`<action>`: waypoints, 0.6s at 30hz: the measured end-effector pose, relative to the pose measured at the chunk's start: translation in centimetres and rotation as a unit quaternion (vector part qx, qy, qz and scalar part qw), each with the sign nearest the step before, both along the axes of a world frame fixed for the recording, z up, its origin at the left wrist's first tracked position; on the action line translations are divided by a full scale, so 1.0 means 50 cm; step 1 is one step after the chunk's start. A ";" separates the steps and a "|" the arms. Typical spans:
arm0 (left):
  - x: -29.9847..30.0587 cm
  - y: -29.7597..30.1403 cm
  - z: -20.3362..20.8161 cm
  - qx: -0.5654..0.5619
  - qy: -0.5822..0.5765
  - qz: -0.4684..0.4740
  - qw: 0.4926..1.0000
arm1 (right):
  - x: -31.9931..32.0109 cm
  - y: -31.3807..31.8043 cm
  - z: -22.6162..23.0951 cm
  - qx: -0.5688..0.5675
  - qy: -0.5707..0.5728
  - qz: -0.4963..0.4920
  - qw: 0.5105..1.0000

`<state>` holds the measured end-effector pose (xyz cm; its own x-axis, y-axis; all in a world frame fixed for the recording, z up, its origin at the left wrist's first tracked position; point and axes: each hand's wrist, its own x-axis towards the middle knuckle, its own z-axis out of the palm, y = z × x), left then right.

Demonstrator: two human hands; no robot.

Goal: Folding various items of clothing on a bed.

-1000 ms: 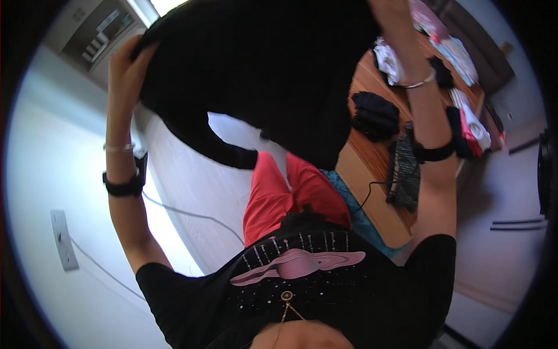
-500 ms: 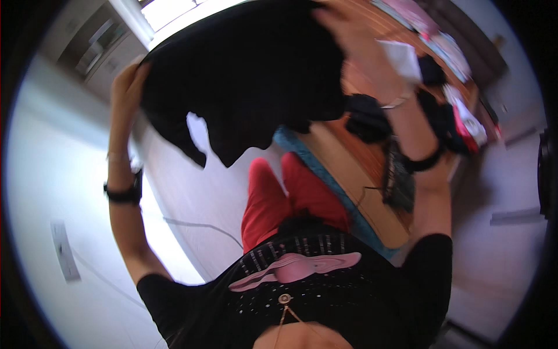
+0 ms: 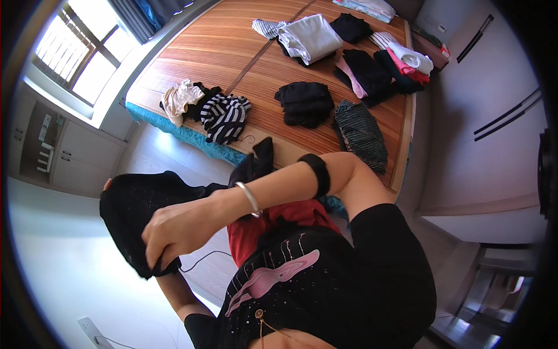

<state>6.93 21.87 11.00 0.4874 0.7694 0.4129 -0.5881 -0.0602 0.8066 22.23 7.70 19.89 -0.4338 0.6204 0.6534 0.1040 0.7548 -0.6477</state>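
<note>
A black garment (image 3: 142, 198) is held up in front of me at the left, folded over on itself. A loose part of it trails right, past my knees. My right hand (image 3: 180, 230) reaches across my body, its fingers closed on the garment's lower edge. Behind the cloth is my left hand (image 3: 107, 184); just a fingertip shows at the upper left edge, and the forearm comes up from below. The garment hides the rest of that hand, but it appears to grip the cloth.
A wooden-slat mat (image 3: 203, 49) covers the bed ahead. On it lie a striped garment (image 3: 225, 118), a cream garment (image 3: 181, 100), a folded black stack (image 3: 305, 103), a dark green patterned garment (image 3: 361, 135) and a white folded cloth (image 3: 311, 38). Wardrobe doors (image 3: 482, 116) stand right.
The garment, spread wide between both hands before, is now lower, to the left and doubled over. My right hand has swung left across my body. My view has turned, showing more of the bed.
</note>
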 end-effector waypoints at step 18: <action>0.013 -0.023 0.153 0.059 -0.033 -0.068 0.995 | 0.054 0.120 0.099 0.183 -0.080 -0.420 0.885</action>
